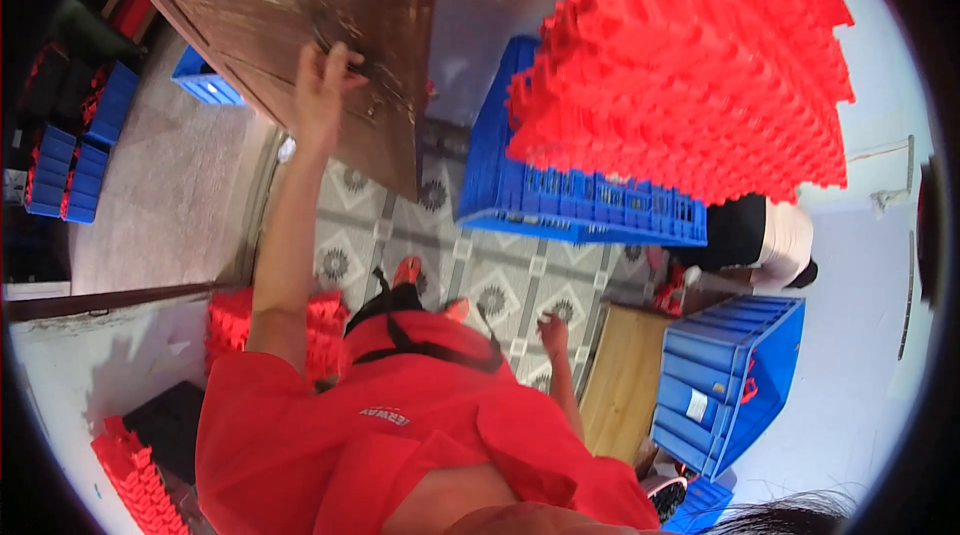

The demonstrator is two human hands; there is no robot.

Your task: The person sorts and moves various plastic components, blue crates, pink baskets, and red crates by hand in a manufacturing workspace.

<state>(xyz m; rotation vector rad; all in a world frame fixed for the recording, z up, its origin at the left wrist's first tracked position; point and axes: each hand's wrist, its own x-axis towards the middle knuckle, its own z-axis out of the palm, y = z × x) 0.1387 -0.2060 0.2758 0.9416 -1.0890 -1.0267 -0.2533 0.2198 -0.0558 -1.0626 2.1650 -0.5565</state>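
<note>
My left hand (327, 85) is raised on a brown wooden door (260, 5), its fingers curled at the dark door handle (365, 65). The door stands ajar, with another room showing past its edge. Lower down on the right, my right hand (551, 333) hangs beside my body above the tiled floor (492, 300). Its fingers are loosely apart and hold nothing.
Ahead on the right, a tall stack of red plastic pieces (690, 75) rises over a blue crate (580, 210). Behind it, a partly hidden person (785, 240) shows. A wooden board (622, 375) and blue bin (690, 400) stand right; red pieces (235, 325) lie left.
</note>
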